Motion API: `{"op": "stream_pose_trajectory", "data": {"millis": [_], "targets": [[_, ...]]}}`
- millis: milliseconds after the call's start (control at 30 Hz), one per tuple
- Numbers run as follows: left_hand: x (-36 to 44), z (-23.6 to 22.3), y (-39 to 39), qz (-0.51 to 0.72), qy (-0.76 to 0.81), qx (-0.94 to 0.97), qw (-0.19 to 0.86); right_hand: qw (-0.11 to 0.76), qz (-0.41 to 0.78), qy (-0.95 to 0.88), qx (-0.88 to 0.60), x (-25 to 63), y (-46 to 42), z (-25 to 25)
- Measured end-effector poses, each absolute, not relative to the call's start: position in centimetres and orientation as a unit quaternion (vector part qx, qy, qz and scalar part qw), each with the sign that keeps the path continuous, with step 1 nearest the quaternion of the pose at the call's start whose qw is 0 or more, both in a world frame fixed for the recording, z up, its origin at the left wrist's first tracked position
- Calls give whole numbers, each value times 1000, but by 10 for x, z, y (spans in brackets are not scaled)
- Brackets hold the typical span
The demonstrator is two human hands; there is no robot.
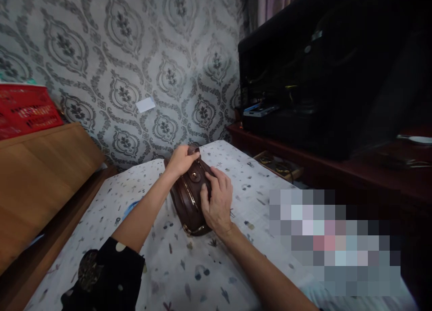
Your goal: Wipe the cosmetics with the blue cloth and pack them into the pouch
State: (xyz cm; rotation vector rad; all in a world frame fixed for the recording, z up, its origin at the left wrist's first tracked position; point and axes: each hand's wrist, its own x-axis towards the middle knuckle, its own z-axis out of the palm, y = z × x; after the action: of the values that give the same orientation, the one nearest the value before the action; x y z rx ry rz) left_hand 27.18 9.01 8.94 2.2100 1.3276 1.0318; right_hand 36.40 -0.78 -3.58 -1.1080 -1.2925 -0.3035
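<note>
A dark brown leather bag (187,198) with gold zip trim lies on a white patterned tablecloth (175,266). My left hand (181,160) is closed over the bag's far end, fingers curled around its top edge. My right hand (218,198) rests on the bag's right side, fingers bent and pressing near a round clasp (195,176) on the flap.
A wooden cabinet (40,176) with a red box (23,109) on top stands at the left. A dark wooden shelf (337,167) with a large black device (330,72) runs along the right. Patterned wallpaper is behind. A blurred patch covers the lower right.
</note>
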Motion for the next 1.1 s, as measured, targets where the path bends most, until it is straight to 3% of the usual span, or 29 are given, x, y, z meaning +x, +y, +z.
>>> {"op": "stream_pose_trajectory", "data": {"millis": [233, 433, 867, 1100], "targets": [[249, 104, 77, 331, 446, 813, 174, 657, -130, -563, -485, 365, -6, -35], [216, 106, 55, 287, 490, 820, 73, 641, -134, -561, -506, 360, -12, -36], [214, 87, 40, 335, 484, 780, 214, 604, -170, -593, -504, 359, -12, -39], [218, 90, 44, 344, 457, 798, 190, 702, -48, -529, -475, 363, -11, -38]]}}
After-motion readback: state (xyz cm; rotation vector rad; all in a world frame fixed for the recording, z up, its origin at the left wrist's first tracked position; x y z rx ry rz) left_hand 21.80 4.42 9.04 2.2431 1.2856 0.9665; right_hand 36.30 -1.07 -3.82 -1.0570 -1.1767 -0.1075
